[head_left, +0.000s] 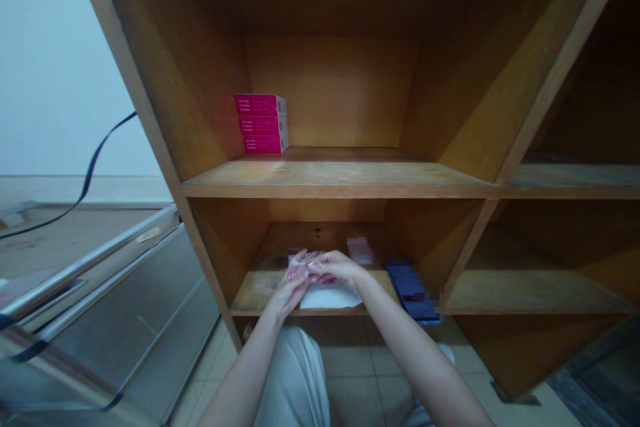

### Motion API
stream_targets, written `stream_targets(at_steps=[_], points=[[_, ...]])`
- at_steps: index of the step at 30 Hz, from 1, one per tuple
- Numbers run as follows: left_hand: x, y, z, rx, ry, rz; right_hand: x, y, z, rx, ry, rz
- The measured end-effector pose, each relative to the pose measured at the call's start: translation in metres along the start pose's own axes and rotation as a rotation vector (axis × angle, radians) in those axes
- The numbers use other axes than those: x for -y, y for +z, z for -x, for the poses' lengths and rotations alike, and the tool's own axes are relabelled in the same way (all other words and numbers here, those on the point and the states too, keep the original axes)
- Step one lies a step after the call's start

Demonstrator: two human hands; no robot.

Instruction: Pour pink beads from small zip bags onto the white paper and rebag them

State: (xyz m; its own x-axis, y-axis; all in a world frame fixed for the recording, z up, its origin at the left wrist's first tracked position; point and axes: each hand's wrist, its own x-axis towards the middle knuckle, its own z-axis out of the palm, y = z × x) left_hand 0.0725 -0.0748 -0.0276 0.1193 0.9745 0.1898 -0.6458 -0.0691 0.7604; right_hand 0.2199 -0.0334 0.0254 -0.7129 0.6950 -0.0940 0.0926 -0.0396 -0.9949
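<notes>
On the far left stands a grey steel cabinet (125, 320), beside the wooden shelf unit. On the upper shelf (330, 177), three pink boxes (261, 123) are stacked near the left wall. On the lower shelf (255, 293), the left hand (293, 290) and the right hand (340, 267) are both closed with the fingers on one clear plastic bag (303, 265), which has something pink inside, held just above a white sheet (330, 295). Behind them lies a small clear bag (360, 250). More right, a flat dark blue object (413, 290), partly blurred, leans over the shelf edge.
</notes>
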Motion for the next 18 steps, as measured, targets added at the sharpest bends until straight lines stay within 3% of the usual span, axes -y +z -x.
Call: stream_targets(at_steps=[10, 12, 16, 18], points=[[0.006, -0.019, -0.006, -0.121, 0.026, 0.128, -0.016, -0.012, -0.001, -0.135, -0.001, -0.212], [0.006, -0.023, -0.005, -0.133, 0.019, 0.128, -0.026, -0.017, -0.004, -0.253, -0.055, -0.28], [0.005, -0.028, -0.003, -0.141, -0.011, 0.109, -0.053, -0.022, -0.017, -0.677, -0.221, -0.356], [0.005, -0.028, -0.002, -0.144, -0.026, 0.1, -0.067, -0.021, -0.025, -0.819, -0.271, -0.35]])
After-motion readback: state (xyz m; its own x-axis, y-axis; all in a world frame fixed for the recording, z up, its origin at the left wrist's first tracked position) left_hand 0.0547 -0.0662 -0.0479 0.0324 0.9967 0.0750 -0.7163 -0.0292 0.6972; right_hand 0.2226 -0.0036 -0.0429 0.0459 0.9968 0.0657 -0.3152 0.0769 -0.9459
